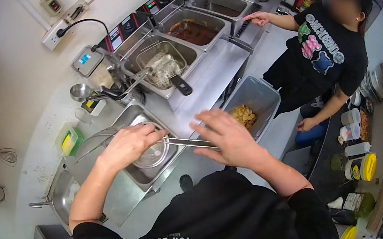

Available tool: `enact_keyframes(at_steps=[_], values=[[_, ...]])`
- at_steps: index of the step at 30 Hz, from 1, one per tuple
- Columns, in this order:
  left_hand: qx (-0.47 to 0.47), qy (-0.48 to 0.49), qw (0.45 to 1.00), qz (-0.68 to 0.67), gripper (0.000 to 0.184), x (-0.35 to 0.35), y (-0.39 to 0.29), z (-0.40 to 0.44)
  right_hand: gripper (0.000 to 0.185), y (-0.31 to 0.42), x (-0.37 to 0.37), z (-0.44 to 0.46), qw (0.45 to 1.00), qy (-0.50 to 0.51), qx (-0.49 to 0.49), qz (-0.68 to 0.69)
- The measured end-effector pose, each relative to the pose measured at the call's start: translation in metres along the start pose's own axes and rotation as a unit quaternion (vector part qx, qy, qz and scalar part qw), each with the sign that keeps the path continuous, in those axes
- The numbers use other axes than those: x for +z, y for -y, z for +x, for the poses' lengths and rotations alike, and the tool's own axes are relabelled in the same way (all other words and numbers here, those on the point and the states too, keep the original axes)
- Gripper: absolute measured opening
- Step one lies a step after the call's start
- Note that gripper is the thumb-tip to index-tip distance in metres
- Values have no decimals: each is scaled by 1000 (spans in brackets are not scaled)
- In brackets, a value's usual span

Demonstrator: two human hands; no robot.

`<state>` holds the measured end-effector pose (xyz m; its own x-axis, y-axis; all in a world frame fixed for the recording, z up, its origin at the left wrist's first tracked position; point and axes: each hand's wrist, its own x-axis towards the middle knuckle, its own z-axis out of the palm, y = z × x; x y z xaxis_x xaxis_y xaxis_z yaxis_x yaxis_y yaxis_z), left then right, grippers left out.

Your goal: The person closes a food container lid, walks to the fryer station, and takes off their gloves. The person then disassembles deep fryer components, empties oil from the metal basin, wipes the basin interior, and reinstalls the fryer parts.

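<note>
My left hand (pixel 127 145) is closed on the handle end of a metal utensil (pixel 188 142), whose wire part appears to lie behind the hand, over a steel pan (pixel 146 177). A round clear dish (pixel 154 151) lies in that pan. Near the other end of the utensil, my right hand (pixel 227 138) has its fingers spread; whether its palm touches the metal cannot be made out. Just beyond the right hand, a grey bin (pixel 266 99) holds pieces of breaded food (pixel 243 116).
A fryer basket (pixel 162 63) rests in the nearest fryer, beside a vat of brown oil (pixel 192 32). At the right stands a person (pixel 315 43) with one arm extended toward the fryers. A sink (pixel 62 192) is at the left.
</note>
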<state>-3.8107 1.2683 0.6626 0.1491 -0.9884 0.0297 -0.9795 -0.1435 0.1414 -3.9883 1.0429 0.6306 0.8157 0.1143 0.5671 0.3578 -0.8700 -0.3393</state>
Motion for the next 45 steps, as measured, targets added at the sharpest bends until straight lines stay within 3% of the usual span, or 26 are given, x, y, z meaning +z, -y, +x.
enact_keyframes(at_steps=[2,7,9,10,12,13,15,17,19,23,25,26,27,29,37,40,45], values=[[3,35,999,29,30,4,-19,35,38,-27,-7,-24,991,128,39,4],[20,24,999,33,21,33,-54,109,38,-75,-35,-63,982,168,86,-10],[-31,117,992,32,21,36,-71,132,37,-85,-36,-67,980,176,94,16],[-44,117,992,28,21,37,-74,138,36,-94,-37,-66,976,187,111,23],[5,-112,994,19,27,35,-71,149,36,-116,-34,-64,973,195,123,31],[3,-109,994,20,27,29,-68,151,36,-130,-30,-70,968,169,161,95],[-65,-209,976,-7,34,18,-65,145,37,-150,-33,-75,943,129,248,183],[-74,-242,967,-22,30,28,-44,133,33,-173,-36,-84,940,92,290,153],[-178,-398,899,-39,27,53,-25,122,31,-200,-40,-98,939,39,331,87],[-308,-476,822,-54,24,82,12,108,32,-237,-79,-98,899,-46,435,-5],[-319,-491,807,-70,23,98,39,101,33,-244,-95,-93,871,-81,484,-29],[-340,-518,781,-76,23,106,51,98,33,-250,-94,-96,880,-127,458,-21],[-338,-513,785,-84,23,106,57,99,34,-244,-95,-91,849,-153,505,34],[-359,-554,741,-121,25,99,68,101,34,-242,-93,-89,820,-186,535,84],[-379,-599,698,-104,32,88,91,83,33,-258,-93,-59,866,-126,482,-38],[-398,-605,685,-79,32,88,90,61,33,-269,-89,-43,899,-96,412,-115],[-448,-608,656,-14,35,89,88,17,29,-300,-69,-6,921,-66,367,-113]])
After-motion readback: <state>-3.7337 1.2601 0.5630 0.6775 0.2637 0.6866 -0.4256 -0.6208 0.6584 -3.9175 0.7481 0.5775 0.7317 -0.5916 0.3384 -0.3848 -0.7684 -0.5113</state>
